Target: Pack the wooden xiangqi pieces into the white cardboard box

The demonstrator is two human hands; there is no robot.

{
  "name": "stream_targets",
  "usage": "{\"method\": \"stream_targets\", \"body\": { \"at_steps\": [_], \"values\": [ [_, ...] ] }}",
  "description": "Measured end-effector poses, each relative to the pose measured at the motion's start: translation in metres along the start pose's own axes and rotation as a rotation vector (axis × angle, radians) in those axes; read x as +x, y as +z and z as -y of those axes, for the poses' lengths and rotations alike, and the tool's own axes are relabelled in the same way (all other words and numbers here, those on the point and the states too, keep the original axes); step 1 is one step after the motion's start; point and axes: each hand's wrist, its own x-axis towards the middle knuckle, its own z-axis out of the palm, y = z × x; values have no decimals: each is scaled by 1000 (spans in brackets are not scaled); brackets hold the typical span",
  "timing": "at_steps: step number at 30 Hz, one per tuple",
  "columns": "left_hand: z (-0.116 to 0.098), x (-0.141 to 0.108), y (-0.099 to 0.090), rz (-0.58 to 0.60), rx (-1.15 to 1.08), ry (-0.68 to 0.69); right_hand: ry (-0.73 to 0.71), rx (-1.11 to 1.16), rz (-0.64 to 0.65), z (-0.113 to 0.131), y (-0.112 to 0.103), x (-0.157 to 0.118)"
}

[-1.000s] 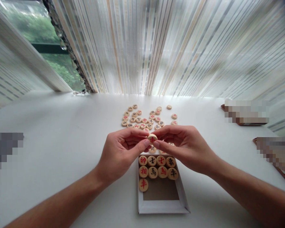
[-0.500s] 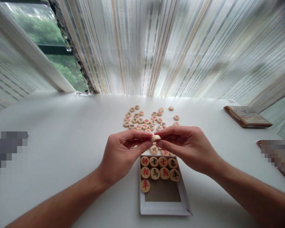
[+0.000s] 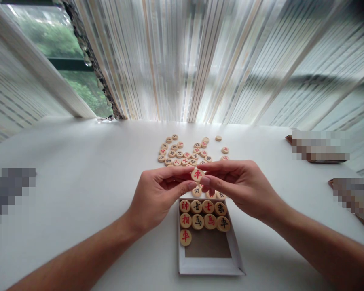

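Between both hands, just beyond the box, I hold a round wooden Chinese chess piece with a red character facing me. My left hand pinches its left side with thumb and fingers. The fingertips of my right hand are closed on its right side. Below them lies a shallow white box with a brown bottom. Two rows of pieces with red or black characters fill its far part, and one red-marked piece sits at the left of the third row.
Many loose chess pieces are spread on the white table beyond my hands, some partly hidden by them. Two flat brown-edged objects, partly blurred out, lie at the right. A blurred dark item is at the far left. Striped curtains hang behind.
The piece in my fingers has turned from edge-on to face me, so its red character now shows. Both hands stay in nearly the same place.
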Motion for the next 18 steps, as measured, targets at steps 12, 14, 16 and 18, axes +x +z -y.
{"method": "stream_targets", "body": {
  "at_steps": [12, 14, 16, 18],
  "values": [
    [-2, 1, 1, 9, 24, 3, 107, 95, 87, 3, -2, 4],
    [-1, 1, 1, 8, 33, 23, 101, 70, 92, 2, -2, 4],
    [-1, 1, 1, 3, 41, 39, 101, 31, 94, 2, -3, 4],
    [0, 1, 2, 3, 35, 40, 100, -15, 98, 1, -4, 3]
  ]
}}
